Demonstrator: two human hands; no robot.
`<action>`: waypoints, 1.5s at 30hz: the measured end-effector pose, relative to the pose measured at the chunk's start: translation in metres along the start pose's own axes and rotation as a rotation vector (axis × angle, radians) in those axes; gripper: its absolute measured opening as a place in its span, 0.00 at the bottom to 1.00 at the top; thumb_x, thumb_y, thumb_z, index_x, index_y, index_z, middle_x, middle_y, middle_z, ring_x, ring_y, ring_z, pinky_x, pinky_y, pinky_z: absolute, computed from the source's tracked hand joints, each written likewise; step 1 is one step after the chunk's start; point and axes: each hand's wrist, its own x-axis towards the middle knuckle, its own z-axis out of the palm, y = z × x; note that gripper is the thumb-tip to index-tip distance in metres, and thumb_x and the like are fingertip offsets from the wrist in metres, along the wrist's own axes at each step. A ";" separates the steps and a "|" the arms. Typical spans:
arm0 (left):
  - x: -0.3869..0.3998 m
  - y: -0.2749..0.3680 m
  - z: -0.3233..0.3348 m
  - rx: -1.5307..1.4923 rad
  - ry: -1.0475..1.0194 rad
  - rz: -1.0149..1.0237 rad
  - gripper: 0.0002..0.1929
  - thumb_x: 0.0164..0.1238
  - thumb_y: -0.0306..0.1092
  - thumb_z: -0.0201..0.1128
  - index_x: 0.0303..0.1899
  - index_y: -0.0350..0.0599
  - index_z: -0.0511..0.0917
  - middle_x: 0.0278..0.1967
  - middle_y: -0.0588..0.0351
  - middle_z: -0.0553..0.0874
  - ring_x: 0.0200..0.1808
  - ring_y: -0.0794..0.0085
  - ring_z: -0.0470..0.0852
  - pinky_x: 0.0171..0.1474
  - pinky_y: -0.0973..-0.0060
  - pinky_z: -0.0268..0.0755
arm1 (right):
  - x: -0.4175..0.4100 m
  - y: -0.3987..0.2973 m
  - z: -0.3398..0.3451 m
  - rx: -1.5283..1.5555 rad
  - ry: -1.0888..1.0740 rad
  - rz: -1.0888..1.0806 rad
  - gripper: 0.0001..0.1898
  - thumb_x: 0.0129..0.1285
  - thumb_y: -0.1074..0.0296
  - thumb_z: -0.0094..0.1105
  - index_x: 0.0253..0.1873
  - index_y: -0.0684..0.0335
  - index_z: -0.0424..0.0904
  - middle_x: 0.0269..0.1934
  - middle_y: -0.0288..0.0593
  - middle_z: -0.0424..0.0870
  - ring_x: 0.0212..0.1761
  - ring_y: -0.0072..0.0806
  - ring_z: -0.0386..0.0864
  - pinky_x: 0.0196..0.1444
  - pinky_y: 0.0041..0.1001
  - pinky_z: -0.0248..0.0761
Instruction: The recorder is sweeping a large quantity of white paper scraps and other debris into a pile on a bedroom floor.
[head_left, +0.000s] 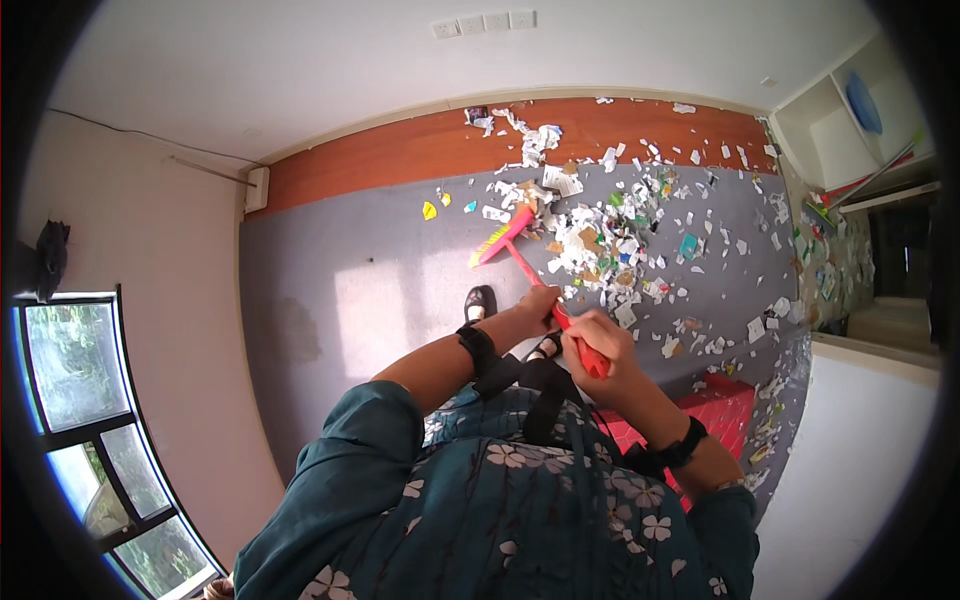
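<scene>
Both of my hands are closed around the red handle (526, 266) of a broom. My left hand (538, 306) grips it lower down, nearer the head. Close to the handle's top end, my right hand (600, 346) is wrapped around it. The pink broom head (504, 238) with yellow-green bristles rests on the grey floor (300, 255), slanting up to the right. Its upper end touches or nearly touches a heap of torn paper scraps (592, 240), mixed with brown cardboard and coloured bits. Some yellow scraps (429, 211) lie apart to the left of the heap.
More scraps litter the reddish-brown floor strip (360, 154) along the wall and the right side. A red padded item (712, 412) stands behind my right arm. White shelving (844, 142) and another broom (821, 214) are at the right. My shoe (480, 300) is near the broom head.
</scene>
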 end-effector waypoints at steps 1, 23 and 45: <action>0.004 0.000 0.004 0.006 -0.122 -0.036 0.05 0.59 0.33 0.59 0.31 0.43 0.73 0.25 0.57 0.73 0.27 0.70 0.75 0.29 0.67 0.71 | 0.001 -0.009 -0.007 -0.078 -0.005 -0.002 0.06 0.52 0.79 0.60 0.34 0.65 0.73 0.29 0.47 0.75 0.26 0.44 0.77 0.27 0.32 0.70; -0.050 0.143 -0.218 -0.346 0.043 0.178 0.05 0.62 0.29 0.54 0.35 0.41 0.66 0.21 0.56 0.74 0.23 0.69 0.77 0.24 0.70 0.72 | 0.200 -0.035 0.152 -0.032 -0.591 -0.215 0.10 0.55 0.69 0.62 0.41 0.65 0.76 0.38 0.47 0.79 0.32 0.45 0.79 0.35 0.35 0.75; -0.087 0.165 -0.128 -0.295 -0.401 -0.020 0.06 0.64 0.30 0.56 0.33 0.39 0.70 0.21 0.57 0.75 0.20 0.73 0.75 0.21 0.74 0.70 | 0.228 -0.117 0.129 -0.347 -0.463 -0.186 0.06 0.48 0.75 0.62 0.31 0.65 0.75 0.32 0.44 0.75 0.21 0.37 0.76 0.22 0.30 0.70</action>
